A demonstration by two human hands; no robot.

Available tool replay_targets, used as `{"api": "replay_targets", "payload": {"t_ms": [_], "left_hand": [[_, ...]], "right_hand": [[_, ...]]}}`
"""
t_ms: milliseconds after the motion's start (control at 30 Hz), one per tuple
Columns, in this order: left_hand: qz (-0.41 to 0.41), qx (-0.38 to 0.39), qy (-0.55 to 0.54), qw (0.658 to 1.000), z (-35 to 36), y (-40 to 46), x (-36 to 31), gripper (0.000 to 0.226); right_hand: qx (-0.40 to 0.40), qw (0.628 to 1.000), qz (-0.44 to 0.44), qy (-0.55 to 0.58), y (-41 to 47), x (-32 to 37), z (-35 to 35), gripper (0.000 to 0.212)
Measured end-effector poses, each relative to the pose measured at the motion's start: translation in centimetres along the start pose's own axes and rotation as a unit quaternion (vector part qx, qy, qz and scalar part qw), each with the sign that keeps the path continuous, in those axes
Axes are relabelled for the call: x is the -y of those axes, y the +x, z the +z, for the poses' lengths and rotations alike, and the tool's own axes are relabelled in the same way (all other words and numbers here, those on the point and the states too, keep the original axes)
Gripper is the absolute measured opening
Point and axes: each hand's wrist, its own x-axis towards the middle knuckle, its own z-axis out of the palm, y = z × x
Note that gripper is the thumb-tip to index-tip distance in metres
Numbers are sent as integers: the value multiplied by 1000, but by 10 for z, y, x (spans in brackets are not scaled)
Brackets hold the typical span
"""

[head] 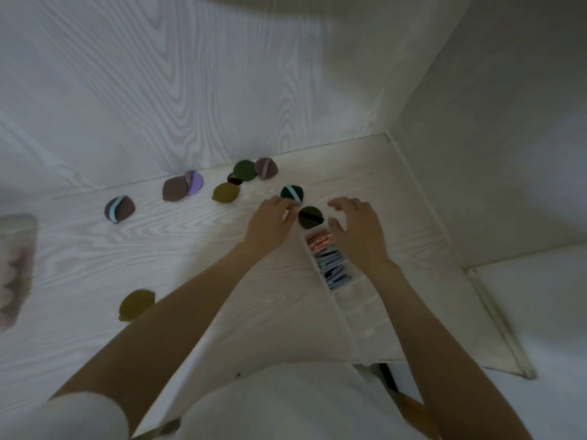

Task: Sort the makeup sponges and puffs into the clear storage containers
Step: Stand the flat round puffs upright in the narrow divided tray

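Two containers can be made out here, and neither is easy to read. At the far left edge a blurry clear container [16,268] is cut off by the frame; pinkish lumps can be seen through its wall, but what they are can't be told. Moving right, an olive puff [136,304] is seen lying alone on the pale wooden table [79,249], near the left forearm. Further back, a brown puff with a light blue strap [119,208] is found, then a brown puff [174,188] overlapping a purple one [195,182], so only part of the purple one is shown. Another olive puff [225,192] is laid just right of that. Near the back wall a dark green puff [245,170] is partly covering a small dark brown one [234,179], and a mauve puff [266,168] is propped right beside it.

The left hand [270,220] is curled, with fingertips pinching the edge of a dark teal puff with a light strap [292,193]. A dark green puff with a black strap [310,217] is sat between the two hands, at the far end of the divided clear organiser [341,308]. The right hand [357,227] is held over the organiser with fingers spread, nothing gripped. In the organiser, a far compartment is packed with reddish pieces, the next ones with blue pieces standing on edge; the nearer compartments are hard to read.
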Motion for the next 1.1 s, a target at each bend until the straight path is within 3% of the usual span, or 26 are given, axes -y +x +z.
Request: {"api": "replay_targets", "payload": {"t_ms": [200,300,400,500,600,700,833,967,1100], "left_hand": [[57,76,70,993,7,55,23,41],[46,106,106,988,16,66,21,44],[5,83,100,992,17,68,21,47],[-38,39,44,998,8,62,24,37],[-46,20,19,999,-10,42,27,23],[-14,-16,-30,999,-32,7,15,16],[33,-59,-102,992,-55,-47,-23,18],[30,-17,-157,987,-46,-80,-59,19],[37,43,-123,991,-12,-99,-85,21]], "right_hand": [[181,967,90,-157,70,12,43,39],[220,951,125,-179,81,10,58,35],[222,952,113,-181,83,7,63,24],[182,973,84,-117,80,9,54,20],[79,995,63,19,60,12,34,16],[-4,988,50,145,21,13,7,13],[-56,981,52,180,-40,4,-29,13],[-82,968,104,214,-83,-13,-47,18],[-149,945,152,250,-110,-28,-58,18]]}}
